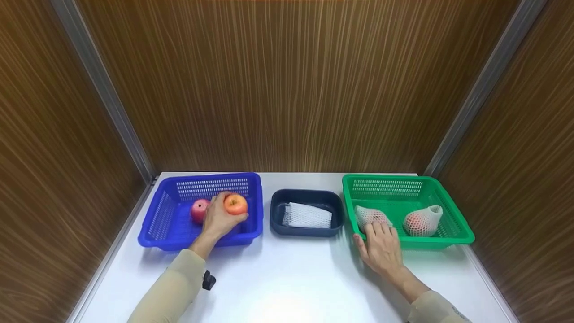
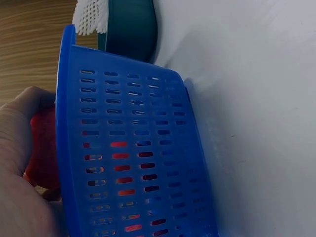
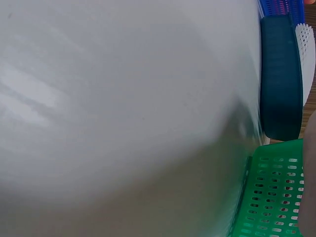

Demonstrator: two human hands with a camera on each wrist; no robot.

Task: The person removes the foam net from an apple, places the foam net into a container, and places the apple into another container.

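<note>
My left hand grips a yellow-red apple between thumb and fingers, above the right part of the blue basket. Just left of that hand, a redder apple lies in the same basket. Over the front rim of the green basket reaches my right hand. Its fingers touch a fruit in white foam netting, while the thumb stands apart, outside the rim; the fingertips are partly hidden. A second netted fruit lies in the right part of the green basket.
Between the baskets stands a dark blue tub holding white foam netting sleeves. All three containers rest on a white table. Wood-patterned panels enclose the back and both sides.
</note>
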